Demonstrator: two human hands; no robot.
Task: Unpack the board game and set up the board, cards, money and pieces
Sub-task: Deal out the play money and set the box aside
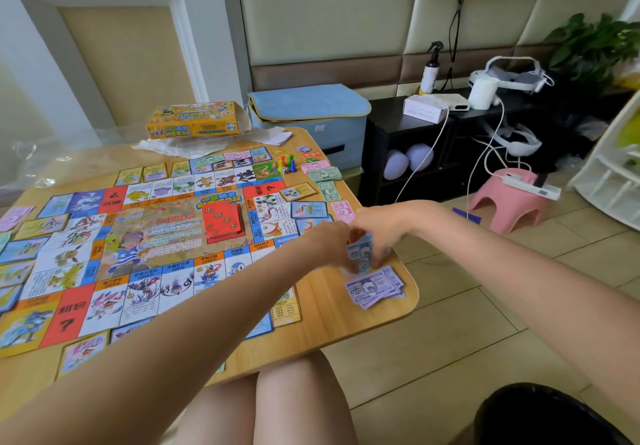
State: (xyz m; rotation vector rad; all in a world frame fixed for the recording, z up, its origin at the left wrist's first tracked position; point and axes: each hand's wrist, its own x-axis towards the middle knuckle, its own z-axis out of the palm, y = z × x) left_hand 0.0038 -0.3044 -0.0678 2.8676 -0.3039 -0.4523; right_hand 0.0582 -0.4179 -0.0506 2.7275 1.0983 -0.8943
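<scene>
The colourful game board (145, 243) lies flat on the wooden table (346, 323), with a red card deck (221, 219) at its middle. Property cards (308, 209) ring the board. Both my hands meet over the table's right corner: my left hand (332, 247) and my right hand (377, 233) together hold a stack of blue banknotes (360, 254). Just below them a purple banknote pile (374, 287) rests on the table. Green banknotes (325, 175) and pink banknotes (343, 210) lie further back. Coloured pawns (286, 164) and a die stand at the far edge.
The yellow game box (194, 119) sits at the table's far side beside crumpled plastic wrap (166, 148). A blue storage box (308, 115), a black shelf unit (433, 153) with cables, and a pink stool (509, 198) stand on the floor to the right.
</scene>
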